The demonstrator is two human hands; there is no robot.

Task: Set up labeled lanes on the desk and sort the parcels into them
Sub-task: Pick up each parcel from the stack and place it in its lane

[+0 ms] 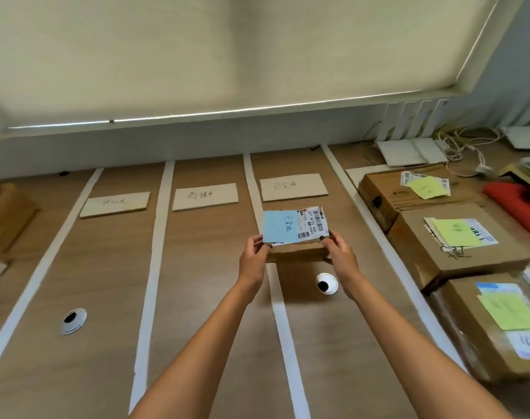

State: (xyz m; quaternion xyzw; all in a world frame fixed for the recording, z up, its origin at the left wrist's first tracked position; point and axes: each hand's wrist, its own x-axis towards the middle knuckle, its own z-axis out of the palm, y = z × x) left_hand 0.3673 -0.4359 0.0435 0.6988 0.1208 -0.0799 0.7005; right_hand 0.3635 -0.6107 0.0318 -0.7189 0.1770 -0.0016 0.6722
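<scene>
Now both hands hold one small cardboard parcel [297,237] above the desk [203,282]: the left hand [254,258] grips its left end, the right hand [340,255] its right end, fingers curled round the edges. A blue note [280,226] and a barcode label [315,222] lie on its top. It hangs over the right lane, just near of that lane's label card [294,187]. Three more parcels [457,246] with yellow notes sit at the right, beyond the outermost white tape strip [387,240].
</scene>
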